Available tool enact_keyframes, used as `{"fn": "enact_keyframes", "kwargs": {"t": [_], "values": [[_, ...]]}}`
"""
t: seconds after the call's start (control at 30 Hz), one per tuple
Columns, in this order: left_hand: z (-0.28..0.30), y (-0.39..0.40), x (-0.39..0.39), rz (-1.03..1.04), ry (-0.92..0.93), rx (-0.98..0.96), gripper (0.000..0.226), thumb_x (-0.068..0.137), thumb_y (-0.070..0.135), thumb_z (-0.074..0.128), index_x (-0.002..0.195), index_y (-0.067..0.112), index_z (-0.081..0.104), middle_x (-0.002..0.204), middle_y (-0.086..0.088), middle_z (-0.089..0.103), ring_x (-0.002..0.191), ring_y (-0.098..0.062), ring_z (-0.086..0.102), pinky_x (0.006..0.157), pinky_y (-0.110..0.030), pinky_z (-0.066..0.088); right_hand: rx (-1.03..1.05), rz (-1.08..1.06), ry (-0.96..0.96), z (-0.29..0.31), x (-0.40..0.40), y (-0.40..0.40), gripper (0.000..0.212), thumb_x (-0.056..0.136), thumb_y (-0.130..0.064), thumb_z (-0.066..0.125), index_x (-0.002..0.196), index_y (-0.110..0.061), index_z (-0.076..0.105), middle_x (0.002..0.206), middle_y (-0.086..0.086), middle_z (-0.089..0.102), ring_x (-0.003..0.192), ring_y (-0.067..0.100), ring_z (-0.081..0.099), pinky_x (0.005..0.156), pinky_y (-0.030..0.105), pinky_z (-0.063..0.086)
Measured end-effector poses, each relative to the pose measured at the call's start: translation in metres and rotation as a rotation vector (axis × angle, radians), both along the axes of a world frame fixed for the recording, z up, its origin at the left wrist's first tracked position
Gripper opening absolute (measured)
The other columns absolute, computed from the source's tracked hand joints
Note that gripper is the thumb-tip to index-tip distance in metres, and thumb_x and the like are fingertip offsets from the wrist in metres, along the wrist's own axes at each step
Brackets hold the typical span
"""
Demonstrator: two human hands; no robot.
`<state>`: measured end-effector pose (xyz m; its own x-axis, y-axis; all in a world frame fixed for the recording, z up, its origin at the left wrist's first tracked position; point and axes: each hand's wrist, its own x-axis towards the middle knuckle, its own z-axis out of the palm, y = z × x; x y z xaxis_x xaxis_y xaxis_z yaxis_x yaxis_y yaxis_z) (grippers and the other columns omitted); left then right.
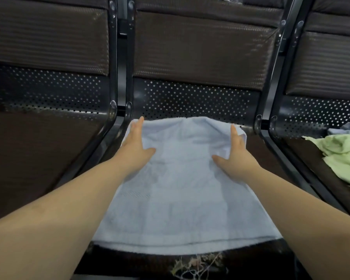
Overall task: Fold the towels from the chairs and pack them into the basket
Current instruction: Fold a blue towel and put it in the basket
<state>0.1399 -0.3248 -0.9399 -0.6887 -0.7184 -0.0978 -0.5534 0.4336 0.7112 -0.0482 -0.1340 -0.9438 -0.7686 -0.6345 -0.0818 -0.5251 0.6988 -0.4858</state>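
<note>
A pale blue towel [180, 190] lies spread on the seat of the middle chair [196, 47], doubled over with two layers showing at its near edge. My left hand [134, 141] lies flat on the towel's far left part, fingers straight, thumb spread inward. My right hand [235, 150] lies flat on the far right part in the same way. Both hands press the cloth down near its far edge. No basket is in view.
A crumpled light green towel [339, 156] lies on the right chair's seat, with a bit of pale blue cloth [346, 128] behind it. The left chair [45, 138] has a dark bare seat. Black metal frames separate the seats.
</note>
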Motion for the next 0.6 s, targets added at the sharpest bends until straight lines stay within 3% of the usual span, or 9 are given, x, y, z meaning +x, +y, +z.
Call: {"fn": "enact_keyframes", "kwargs": {"t": [0.07,0.17,0.37,0.6], "values": [[-0.002,0.008,0.000,-0.076,-0.205,-0.048,0.094,0.092,0.037,0.057,0.148,0.036,-0.019,0.158,0.000,-0.023,0.147,-0.024,0.009,0.113,-0.039,0.023,0.059,0.046,0.008,-0.001,0.007,0.000,0.101,0.089,-0.044,0.059,0.148,-0.030,-0.022,0.159,-0.005,-0.014,0.134,0.024,0.038,0.092,0.031,0.040],[0.000,0.029,0.001,-0.221,-0.486,-0.170,0.086,0.094,0.054,0.044,0.150,0.030,-0.016,0.156,-0.006,-0.027,0.148,-0.027,-0.006,0.119,-0.044,0.010,0.150,0.138,0.003,-0.004,0.026,-0.001,0.099,0.088,-0.054,0.054,0.148,-0.027,-0.020,0.159,-0.002,-0.016,0.146,0.022,0.012,0.115,0.039,0.022],[-0.002,0.070,0.032,-0.488,-0.736,-0.215,0.079,0.092,0.068,0.025,0.151,0.031,-0.012,0.157,-0.006,-0.024,0.146,-0.026,-0.017,0.118,-0.044,-0.005,0.525,0.325,-0.036,-0.002,0.075,0.012,0.083,0.089,-0.070,0.031,0.152,-0.029,-0.005,0.160,0.003,-0.013,0.147,0.026,-0.008,0.118,0.050,0.002],[0.013,0.056,0.105,-0.347,-0.825,-0.151,0.084,0.090,0.071,0.022,0.151,0.027,-0.015,0.157,-0.001,-0.025,0.146,-0.023,-0.017,0.118,-0.043,-0.004,0.696,0.135,-0.158,0.023,0.063,0.074,0.086,0.091,-0.068,0.033,0.153,-0.023,-0.007,0.159,0.009,-0.013,0.147,0.033,-0.005,0.118,0.048,0.006]]}}
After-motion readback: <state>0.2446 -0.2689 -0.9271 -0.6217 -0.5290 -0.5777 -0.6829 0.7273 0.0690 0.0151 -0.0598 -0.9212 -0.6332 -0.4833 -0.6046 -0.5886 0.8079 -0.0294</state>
